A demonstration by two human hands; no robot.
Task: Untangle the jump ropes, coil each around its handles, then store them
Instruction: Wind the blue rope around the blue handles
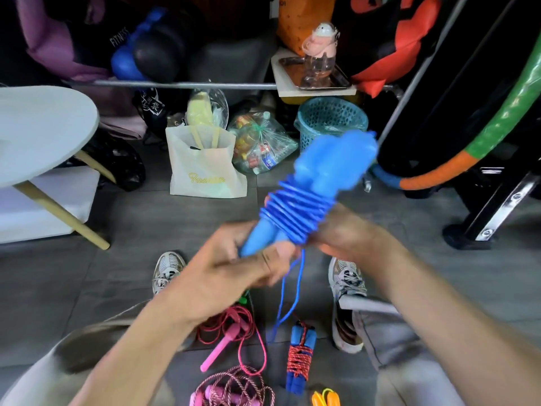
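Note:
A blue jump rope (295, 212) is wound in several turns around its two blue handles (330, 162), held up in the middle of the view. My left hand (234, 271) grips the lower ends of the handles. My right hand (339, 230) sits against the coil on its right side, blurred, and seems to hold the rope there. A loose blue loop (288, 300) hangs down from the coil toward the floor. On the floor below lie a loose pink rope with a pink handle (222, 344), a coiled red-and-blue rope with blue handles (300, 356), a tangled pink rope (237, 388) and orange handles (326, 399).
A white round table (44, 133) stands at the left. A white paper bag (202, 165), a clear bag of bottles (260, 145) and a teal basket (330, 118) stand ahead. A hoop (468, 153) and black frame fill the right. My shoes (347, 288) flank the ropes.

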